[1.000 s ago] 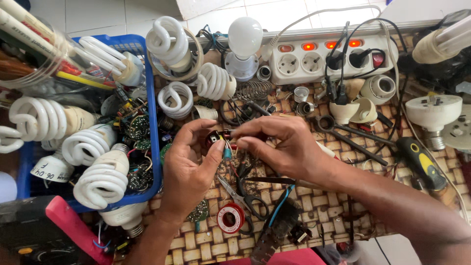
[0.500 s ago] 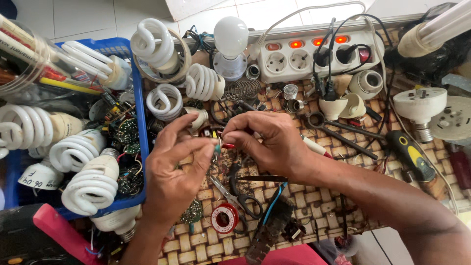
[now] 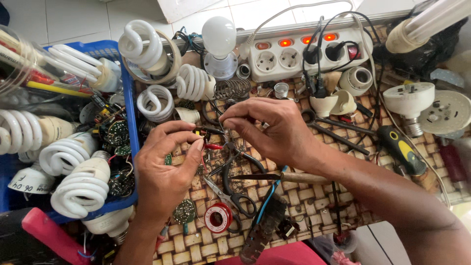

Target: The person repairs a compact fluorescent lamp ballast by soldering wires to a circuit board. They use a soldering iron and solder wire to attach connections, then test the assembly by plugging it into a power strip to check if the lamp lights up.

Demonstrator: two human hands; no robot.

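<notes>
Left hand (image 3: 164,169) and right hand (image 3: 274,130) pinch a small component (image 3: 200,132) fingertip to fingertip.

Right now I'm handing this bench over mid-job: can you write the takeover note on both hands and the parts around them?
Left hand: fingertips pinch a small component with red wires above the woven mat.
Right hand: fingertips meet the same piece from the other side.
Nearby: scissors and red tape roll below the hands, blue basket of spiral lamps on the left, power strip above, lit.
Done or left: the piece is too small to tell; neither hand holds a tool.
</notes>
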